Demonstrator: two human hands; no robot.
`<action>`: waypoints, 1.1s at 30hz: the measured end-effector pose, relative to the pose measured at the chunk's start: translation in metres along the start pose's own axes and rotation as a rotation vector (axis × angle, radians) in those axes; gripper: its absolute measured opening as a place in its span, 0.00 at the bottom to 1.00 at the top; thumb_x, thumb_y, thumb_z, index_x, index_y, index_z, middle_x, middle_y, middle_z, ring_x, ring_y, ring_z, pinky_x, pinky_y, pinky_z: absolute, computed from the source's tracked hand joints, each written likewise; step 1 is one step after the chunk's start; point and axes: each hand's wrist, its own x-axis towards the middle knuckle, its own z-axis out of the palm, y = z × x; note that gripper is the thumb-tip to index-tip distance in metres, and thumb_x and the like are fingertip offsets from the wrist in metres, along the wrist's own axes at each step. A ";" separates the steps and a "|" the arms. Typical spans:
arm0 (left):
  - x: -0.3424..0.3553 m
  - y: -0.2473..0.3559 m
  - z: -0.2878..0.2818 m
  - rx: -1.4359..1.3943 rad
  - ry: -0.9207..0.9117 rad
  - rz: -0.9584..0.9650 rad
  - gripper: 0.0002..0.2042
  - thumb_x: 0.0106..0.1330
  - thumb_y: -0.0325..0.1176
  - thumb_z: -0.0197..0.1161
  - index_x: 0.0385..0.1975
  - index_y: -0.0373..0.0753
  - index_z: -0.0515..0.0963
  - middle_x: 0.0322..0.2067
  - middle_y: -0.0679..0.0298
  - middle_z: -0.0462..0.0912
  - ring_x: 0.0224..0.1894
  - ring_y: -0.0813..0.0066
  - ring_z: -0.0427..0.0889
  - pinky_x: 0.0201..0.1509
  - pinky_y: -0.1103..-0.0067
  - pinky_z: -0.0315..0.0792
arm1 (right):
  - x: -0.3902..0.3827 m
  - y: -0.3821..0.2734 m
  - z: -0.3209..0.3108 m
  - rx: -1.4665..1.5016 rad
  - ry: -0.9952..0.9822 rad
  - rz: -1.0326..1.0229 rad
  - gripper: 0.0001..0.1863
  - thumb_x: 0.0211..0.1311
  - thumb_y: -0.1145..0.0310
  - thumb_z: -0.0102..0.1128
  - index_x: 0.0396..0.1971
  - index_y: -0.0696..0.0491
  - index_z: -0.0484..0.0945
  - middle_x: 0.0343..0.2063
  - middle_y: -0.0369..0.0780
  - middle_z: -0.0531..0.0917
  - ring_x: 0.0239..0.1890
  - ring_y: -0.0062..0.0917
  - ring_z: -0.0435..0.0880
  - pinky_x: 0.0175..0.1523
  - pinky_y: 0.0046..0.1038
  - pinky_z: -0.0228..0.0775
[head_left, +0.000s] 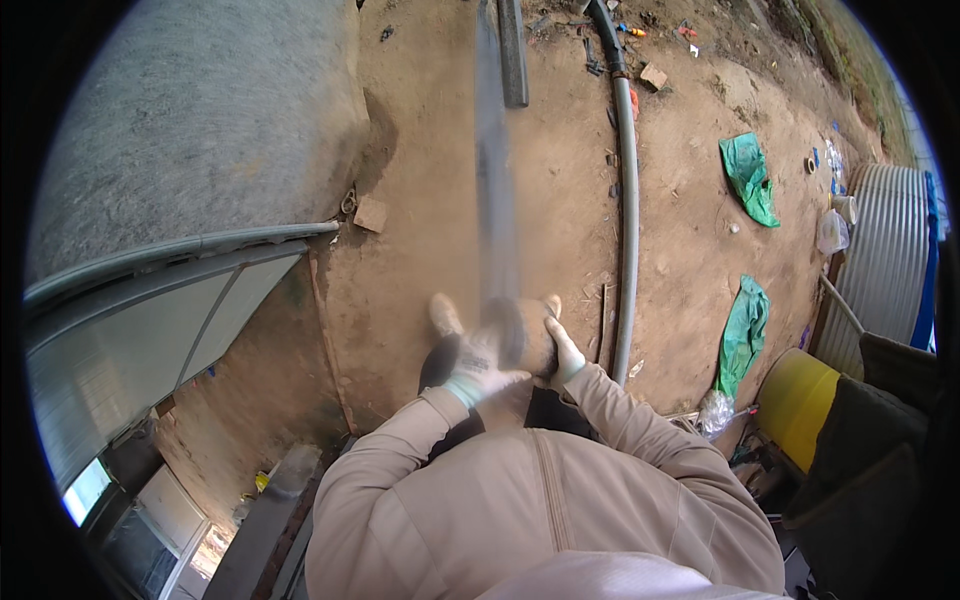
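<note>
A long grey pipe (497, 200), smeared by motion, runs from the far edge down to my hands in front of my body. My gloved left hand (480, 365) is closed about its near end; the fingertips are blurred. Right beside it is a short round tan piece with a dark rim (540, 338); its exact kind I cannot make out. My right hand (567, 352), gloved too, grips the outer side of this piece, with the thumb pointing away from me. Whether the round piece and the pipe are joined is hidden by the blur.
Another grey pipe (627, 230) lies on the dirt at right, and a grey bar (513, 55) at the far middle. Green sacks (750, 178), a yellow barrel (797, 408) and corrugated sheet (880, 260) stand right. A metal-framed panel (150, 320) and a brick (370, 213) are left.
</note>
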 end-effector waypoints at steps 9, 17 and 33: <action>0.030 -0.092 0.078 -0.399 -0.081 -0.332 0.39 0.46 0.45 0.77 0.59 0.36 0.68 0.53 0.49 0.77 0.55 0.52 0.77 0.60 0.66 0.71 | 0.165 0.032 -0.033 -0.002 0.218 0.148 0.40 0.64 0.35 0.50 0.68 0.47 0.62 0.65 0.43 0.67 0.66 0.33 0.63 0.70 0.35 0.52; 0.070 -0.143 0.172 -0.451 -0.065 -0.434 0.39 0.49 0.53 0.74 0.56 0.32 0.72 0.55 0.45 0.75 0.59 0.50 0.73 0.63 0.66 0.67 | 0.234 0.024 -0.055 -0.152 0.329 0.251 0.49 0.57 0.29 0.53 0.70 0.49 0.59 0.66 0.44 0.64 0.67 0.36 0.62 0.68 0.36 0.54; 0.187 -0.323 0.332 -0.306 -0.446 -0.610 0.41 0.55 0.56 0.67 0.65 0.38 0.65 0.65 0.50 0.66 0.67 0.52 0.65 0.69 0.66 0.61 | 0.471 0.052 -0.139 -0.315 0.471 0.344 0.41 0.64 0.33 0.42 0.58 0.56 0.72 0.45 0.44 0.83 0.43 0.33 0.83 0.48 0.33 0.76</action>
